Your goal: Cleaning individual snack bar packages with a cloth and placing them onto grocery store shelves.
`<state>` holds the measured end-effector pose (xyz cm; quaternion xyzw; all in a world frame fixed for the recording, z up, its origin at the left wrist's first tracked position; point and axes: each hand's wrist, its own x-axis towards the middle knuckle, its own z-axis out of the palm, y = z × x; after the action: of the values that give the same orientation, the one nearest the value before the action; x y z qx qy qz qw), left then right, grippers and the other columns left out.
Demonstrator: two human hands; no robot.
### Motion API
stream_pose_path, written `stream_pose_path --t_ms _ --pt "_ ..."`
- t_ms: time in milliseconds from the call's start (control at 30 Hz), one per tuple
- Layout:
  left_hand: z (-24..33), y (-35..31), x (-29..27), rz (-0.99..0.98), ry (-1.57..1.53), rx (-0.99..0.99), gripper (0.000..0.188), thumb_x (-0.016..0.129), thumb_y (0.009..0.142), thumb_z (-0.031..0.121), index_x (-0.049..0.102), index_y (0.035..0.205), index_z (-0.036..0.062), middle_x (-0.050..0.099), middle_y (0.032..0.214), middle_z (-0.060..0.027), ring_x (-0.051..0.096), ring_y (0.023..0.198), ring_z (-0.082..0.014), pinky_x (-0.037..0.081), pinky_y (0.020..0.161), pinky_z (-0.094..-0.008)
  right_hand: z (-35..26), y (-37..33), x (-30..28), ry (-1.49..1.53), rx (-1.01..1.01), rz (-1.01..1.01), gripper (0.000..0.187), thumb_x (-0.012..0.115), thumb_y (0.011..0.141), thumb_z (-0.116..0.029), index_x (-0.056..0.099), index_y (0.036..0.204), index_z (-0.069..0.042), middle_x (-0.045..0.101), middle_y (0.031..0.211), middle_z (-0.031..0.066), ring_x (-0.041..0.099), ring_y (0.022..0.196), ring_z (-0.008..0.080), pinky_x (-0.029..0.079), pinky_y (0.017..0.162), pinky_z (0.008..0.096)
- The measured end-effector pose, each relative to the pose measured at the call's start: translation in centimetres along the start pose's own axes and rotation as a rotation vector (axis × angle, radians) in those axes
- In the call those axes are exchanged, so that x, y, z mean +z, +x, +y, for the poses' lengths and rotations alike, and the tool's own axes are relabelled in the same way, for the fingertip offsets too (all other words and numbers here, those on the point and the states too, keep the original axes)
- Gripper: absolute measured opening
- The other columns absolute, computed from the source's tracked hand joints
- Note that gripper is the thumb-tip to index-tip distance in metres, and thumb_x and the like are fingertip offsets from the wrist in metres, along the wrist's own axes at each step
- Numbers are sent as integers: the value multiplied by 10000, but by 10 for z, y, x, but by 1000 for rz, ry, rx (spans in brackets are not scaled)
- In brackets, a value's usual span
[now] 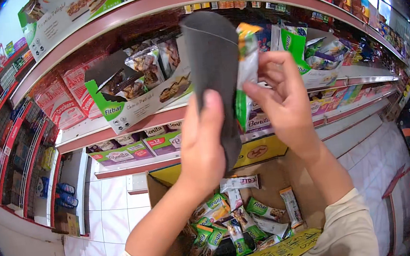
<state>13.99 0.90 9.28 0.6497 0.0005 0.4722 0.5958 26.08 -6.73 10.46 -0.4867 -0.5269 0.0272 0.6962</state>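
My left hand (203, 138) is wrapped round a long, smooth dark grey object (212, 52) with a rounded top; its kind does not show. Close against that object's right side stands a wrapped snack bar (248, 66) in orange, white and green. The thumb and fingers of my right hand (282, 97) pinch the bar's right edge. Below both hands is an open cardboard box (302, 177) with yellow flaps. Several wrapped snack bars (266, 210), mostly green and white, lie loosely inside it.
Ahead, a shelf (163, 115) carries an open display carton (147, 96) of bars, with another green and white carton (303, 62) to the right. Red biscuit packs (60, 105) stand at the left. Purple and green packs (123, 154) fill the shelf below. White tiles (109, 195) cover the floor.
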Motion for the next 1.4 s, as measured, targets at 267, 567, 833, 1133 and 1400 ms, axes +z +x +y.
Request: stream_pose_path --t_ms 267,567,833,1133,1400 --pt "-17 -2 8 -382 70 -131 490 368 924 111 239 1379 -15 142 1474 -158 46 1374 -281 72 1090 -341 -7 4 -6 339 35 85 309 526 885 -29 353 1141 -27 539 1074 108 520 980 138 420 846 241" --pt "-14 -3 -3 162 -161 -35 459 300 979 322 397 1231 -49 499 1181 -121 495 1057 -183 356 936 -284 -12 -5 -1 -160 0 -94 375 675 724 -24 495 1053 -32 551 1024 37 549 946 130 441 823 272" --pt "-10 3 -11 229 -465 -18 465 295 977 346 353 1256 -23 501 1161 -121 509 1043 -195 385 912 -310 -3 -11 6 -343 -296 -240 313 569 767 62 486 1062 0 568 1017 105 590 872 157 493 750 270" --pt "-13 -8 11 67 -331 -136 478 288 980 315 280 1314 -28 426 1270 -123 444 1117 -177 327 967 -292 9 1 0 -374 -482 45 300 456 804 101 502 1078 -12 467 1087 143 542 895 215 470 756 306" --pt "-3 -5 4 200 -331 -29 544 238 962 434 395 1253 2 528 1176 -125 540 1058 -222 415 929 -356 -5 -11 9 -585 -483 -97 489 671 727 -49 491 1169 57 512 1032 152 527 892 270 442 767 322"
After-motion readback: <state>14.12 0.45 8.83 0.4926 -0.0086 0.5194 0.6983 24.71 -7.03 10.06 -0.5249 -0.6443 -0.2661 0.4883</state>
